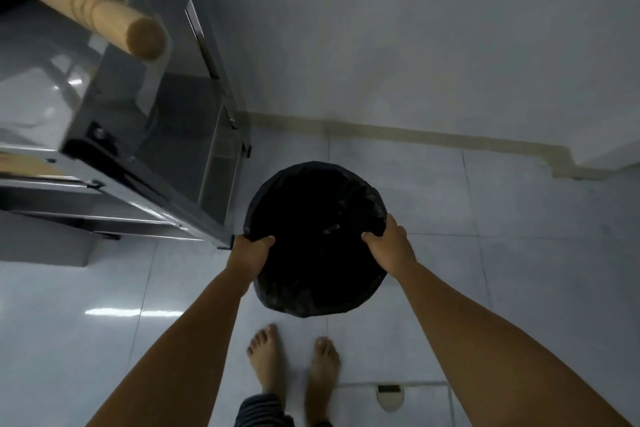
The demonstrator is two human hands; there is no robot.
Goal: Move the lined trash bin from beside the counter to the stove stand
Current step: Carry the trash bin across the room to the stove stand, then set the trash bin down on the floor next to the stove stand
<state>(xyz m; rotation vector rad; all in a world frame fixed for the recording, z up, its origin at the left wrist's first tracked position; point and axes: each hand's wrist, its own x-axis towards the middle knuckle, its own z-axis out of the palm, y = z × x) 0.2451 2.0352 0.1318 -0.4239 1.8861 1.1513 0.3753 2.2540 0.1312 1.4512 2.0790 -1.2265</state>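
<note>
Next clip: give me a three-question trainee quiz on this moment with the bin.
1. True or false: both hands grip the rim of the trash bin.
2. Which hand is nearer the metal stand? A) left hand B) right hand
3. Fill in: the wooden handle sticks out at the upper ____ of the view.

Key: 1. True, one hand at each side of the bag-lined rim. 2. A, it sits by the stand's lower corner. 3. Left, above the stand.
</note>
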